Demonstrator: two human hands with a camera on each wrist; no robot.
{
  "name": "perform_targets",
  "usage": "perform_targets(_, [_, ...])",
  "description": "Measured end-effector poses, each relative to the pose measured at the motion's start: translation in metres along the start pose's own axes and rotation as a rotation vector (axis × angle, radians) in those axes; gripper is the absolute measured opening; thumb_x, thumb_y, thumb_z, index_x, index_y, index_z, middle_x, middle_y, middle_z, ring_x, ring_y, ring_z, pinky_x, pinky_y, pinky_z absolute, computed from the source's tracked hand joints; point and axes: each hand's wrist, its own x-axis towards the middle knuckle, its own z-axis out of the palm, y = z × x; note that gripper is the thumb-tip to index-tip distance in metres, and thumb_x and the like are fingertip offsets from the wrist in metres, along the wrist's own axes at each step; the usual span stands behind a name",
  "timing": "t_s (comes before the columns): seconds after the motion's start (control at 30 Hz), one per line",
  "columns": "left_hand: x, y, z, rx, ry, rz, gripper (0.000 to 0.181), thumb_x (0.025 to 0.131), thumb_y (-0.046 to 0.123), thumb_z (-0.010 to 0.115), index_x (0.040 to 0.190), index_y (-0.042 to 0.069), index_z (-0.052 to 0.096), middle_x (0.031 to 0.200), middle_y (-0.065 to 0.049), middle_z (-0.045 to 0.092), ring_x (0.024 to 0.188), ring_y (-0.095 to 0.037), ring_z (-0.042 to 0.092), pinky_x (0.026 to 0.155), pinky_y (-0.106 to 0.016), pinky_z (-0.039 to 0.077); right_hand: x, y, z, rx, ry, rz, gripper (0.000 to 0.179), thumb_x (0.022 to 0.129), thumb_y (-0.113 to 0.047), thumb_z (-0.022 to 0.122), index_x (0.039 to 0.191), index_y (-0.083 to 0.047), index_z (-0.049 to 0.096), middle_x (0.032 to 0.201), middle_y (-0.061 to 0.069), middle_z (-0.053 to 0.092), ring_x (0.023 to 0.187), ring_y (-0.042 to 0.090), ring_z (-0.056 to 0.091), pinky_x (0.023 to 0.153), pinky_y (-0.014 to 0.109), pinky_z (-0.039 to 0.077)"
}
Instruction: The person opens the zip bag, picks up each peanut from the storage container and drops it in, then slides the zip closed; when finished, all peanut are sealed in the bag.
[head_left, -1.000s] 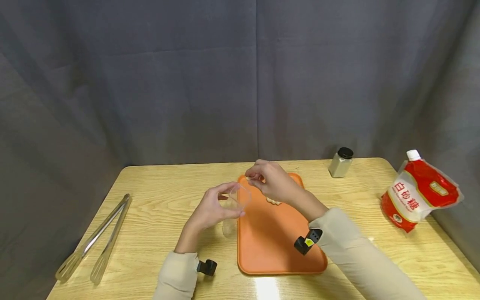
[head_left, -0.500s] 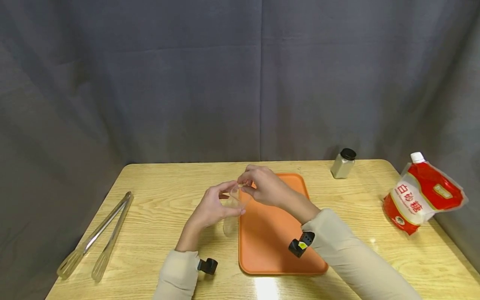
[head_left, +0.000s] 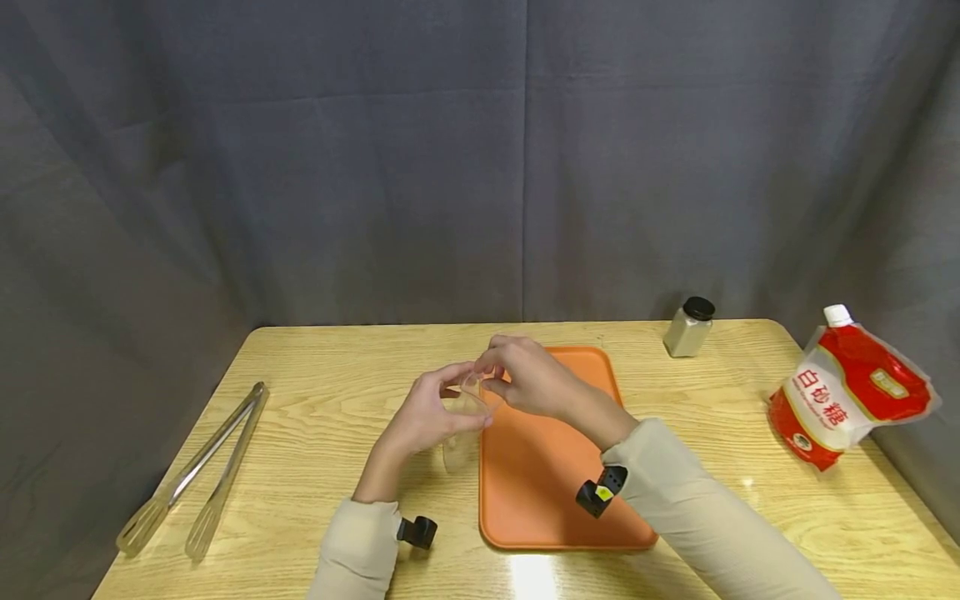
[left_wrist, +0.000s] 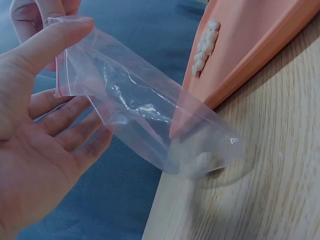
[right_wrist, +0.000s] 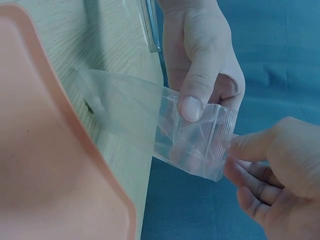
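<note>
A clear zip bag (left_wrist: 145,105) hangs mouth-up at the left edge of the orange tray (head_left: 555,492). My left hand (head_left: 427,417) holds it near the mouth, thumb on one side and fingers on the other. At the zip edge, the thumb and fingertips of my right hand (head_left: 528,379) pinch the rim. Low in the bag shows a small pale lump (left_wrist: 205,160), blurred by the plastic. A row of pale lumpy pieces (left_wrist: 206,48) lies on the tray in the left wrist view; in the head view my right hand hides it.
Metal tongs (head_left: 202,475) with slotted ends lie spread at the left of the wooden table (head_left: 337,367). A glass jar (head_left: 686,333) with a black lid stands at the back right. A red and white sugar pouch (head_left: 832,400) with a white cap stands at the far right.
My right hand has come left and down from over the tray to the bag's mouth. The small pale piece in its fingertips no longer shows there. The left hand stays nearly still.
</note>
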Motion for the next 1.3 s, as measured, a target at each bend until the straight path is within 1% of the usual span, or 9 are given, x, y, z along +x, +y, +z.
perform_targets(0.17, [-0.001, -0.001, 0.0, -0.016, -0.01, 0.007, 0.077, 0.076, 0.021, 0.088, 0.143, 0.008, 0.053, 0.135, -0.004, 0.058, 0.119, -0.028, 0.055, 0.1, -0.048, 0.047, -0.002, 0.002, -0.002, 0.003, -0.001, -0.006, 0.017, 0.086, 0.002, 0.075, 0.102, -0.002, 0.077, 0.088, 0.003, 0.066, 0.075, 0.013, 0.062, 0.064, 0.022, 0.051])
perform_targets(0.33, [0.001, -0.003, 0.0, -0.019, -0.018, 0.046, 0.076, 0.077, 0.02, 0.088, 0.143, 0.006, 0.052, 0.131, -0.006, 0.061, 0.119, -0.024, 0.055, 0.101, -0.045, 0.046, -0.006, 0.012, -0.01, 0.014, 0.005, 0.038, 0.014, 0.088, -0.006, 0.076, 0.101, -0.003, 0.076, 0.087, 0.0, 0.066, 0.076, 0.012, 0.061, 0.066, 0.025, 0.052])
perform_targets(0.5, [0.0, -0.003, 0.0, -0.021, -0.017, 0.037, 0.075, 0.077, 0.02, 0.087, 0.143, 0.007, 0.053, 0.133, -0.006, 0.061, 0.12, -0.023, 0.055, 0.101, -0.044, 0.045, -0.019, 0.038, -0.015, -0.011, -0.003, 0.123, 0.011, 0.089, -0.01, 0.076, 0.097, -0.003, 0.075, 0.081, -0.001, 0.063, 0.071, 0.012, 0.058, 0.063, 0.028, 0.05])
perform_targets(0.67, [-0.001, -0.003, 0.0, -0.026, -0.009, 0.017, 0.075, 0.077, 0.019, 0.087, 0.143, 0.01, 0.053, 0.135, -0.004, 0.059, 0.122, -0.022, 0.054, 0.101, -0.042, 0.045, -0.045, 0.07, -0.002, -0.068, -0.071, 0.212, 0.006, 0.086, -0.004, 0.076, 0.092, -0.004, 0.075, 0.078, -0.001, 0.065, 0.07, 0.013, 0.058, 0.063, 0.03, 0.05])
perform_targets(0.8, [0.0, -0.002, 0.001, -0.025, -0.01, 0.028, 0.074, 0.077, 0.017, 0.087, 0.142, 0.008, 0.054, 0.135, -0.005, 0.059, 0.123, -0.022, 0.053, 0.101, -0.042, 0.045, -0.064, 0.09, 0.011, -0.111, -0.106, 0.187, 0.018, 0.077, 0.011, 0.074, 0.087, -0.005, 0.075, 0.079, 0.001, 0.067, 0.073, 0.017, 0.062, 0.067, 0.032, 0.053])
perform_targets(0.97, [0.001, -0.004, 0.003, -0.021, -0.013, 0.033, 0.073, 0.077, 0.017, 0.087, 0.142, 0.008, 0.054, 0.135, -0.007, 0.059, 0.123, -0.021, 0.053, 0.102, -0.042, 0.045, -0.076, 0.103, 0.021, -0.171, -0.097, 0.148, 0.02, 0.074, 0.011, 0.076, 0.084, -0.006, 0.075, 0.08, 0.002, 0.065, 0.076, 0.02, 0.061, 0.07, 0.034, 0.053])
perform_targets(1.03, [0.001, -0.004, 0.003, -0.022, -0.014, 0.032, 0.073, 0.078, 0.018, 0.086, 0.142, 0.009, 0.054, 0.136, -0.006, 0.059, 0.122, -0.022, 0.053, 0.102, -0.043, 0.045, -0.079, 0.106, 0.023, -0.188, -0.103, 0.158, 0.019, 0.075, 0.01, 0.076, 0.08, -0.008, 0.073, 0.078, 0.001, 0.063, 0.074, 0.017, 0.058, 0.068, 0.033, 0.05])
perform_targets(1.17, [0.0, -0.004, 0.003, -0.025, -0.016, 0.023, 0.072, 0.079, 0.02, 0.086, 0.143, 0.01, 0.053, 0.136, -0.005, 0.059, 0.123, -0.022, 0.053, 0.102, -0.043, 0.045, -0.082, 0.109, 0.026, -0.193, -0.101, 0.153, 0.027, 0.075, 0.015, 0.069, 0.068, -0.011, 0.064, 0.066, -0.003, 0.05, 0.067, 0.013, 0.041, 0.061, 0.028, 0.035])
perform_targets(1.3, [-0.001, -0.003, 0.002, -0.026, -0.015, 0.028, 0.072, 0.079, 0.021, 0.085, 0.143, 0.008, 0.053, 0.136, -0.007, 0.058, 0.123, -0.022, 0.053, 0.102, -0.043, 0.045, -0.084, 0.111, 0.028, -0.159, -0.101, 0.187, 0.026, 0.077, 0.016, 0.066, 0.07, -0.009, 0.066, 0.067, -0.002, 0.049, 0.067, 0.013, 0.038, 0.061, 0.028, 0.032])
